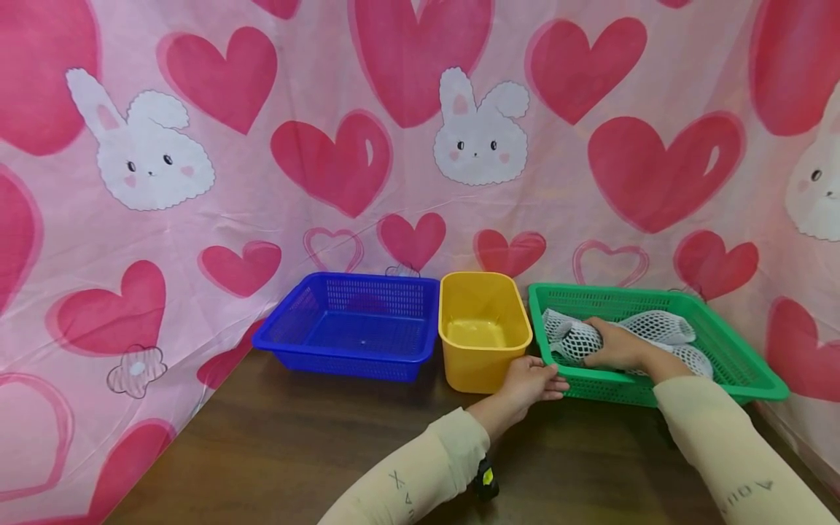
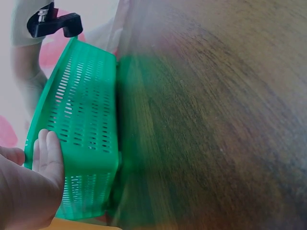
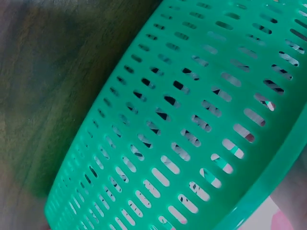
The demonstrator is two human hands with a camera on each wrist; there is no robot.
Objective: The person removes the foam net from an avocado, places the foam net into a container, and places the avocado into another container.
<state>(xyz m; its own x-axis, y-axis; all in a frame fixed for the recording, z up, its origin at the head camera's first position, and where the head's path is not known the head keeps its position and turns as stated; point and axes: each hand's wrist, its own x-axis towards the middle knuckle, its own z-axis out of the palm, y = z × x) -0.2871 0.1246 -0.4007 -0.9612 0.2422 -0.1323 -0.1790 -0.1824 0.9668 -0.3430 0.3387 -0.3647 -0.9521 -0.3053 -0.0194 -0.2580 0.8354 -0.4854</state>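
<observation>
In the head view, a green slatted basket [image 1: 607, 389] stands at the right, holding several objects in white mesh sleeves. My right hand [image 1: 617, 345] reaches inside and grips the dark-looking netted object [image 1: 581, 343] near its left end. At the front left corner, my left hand [image 1: 528, 383] holds the rim. The left wrist view shows the thumb of my left hand [image 2: 36, 184] at the rim and straight fingers against the outer wall of the basket [image 2: 86, 110]. Slotted basket wall [image 3: 192, 120] fills most of the right wrist view; my right hand is hidden there.
A yellow bin [image 1: 482, 368] stands immediately left of the green basket. Beside it, farther left, is a blue slatted basket [image 1: 348, 361]. All stand on a dark wooden table [image 1: 295, 452] before a pink cloth [image 1: 407, 197] with hearts and rabbits.
</observation>
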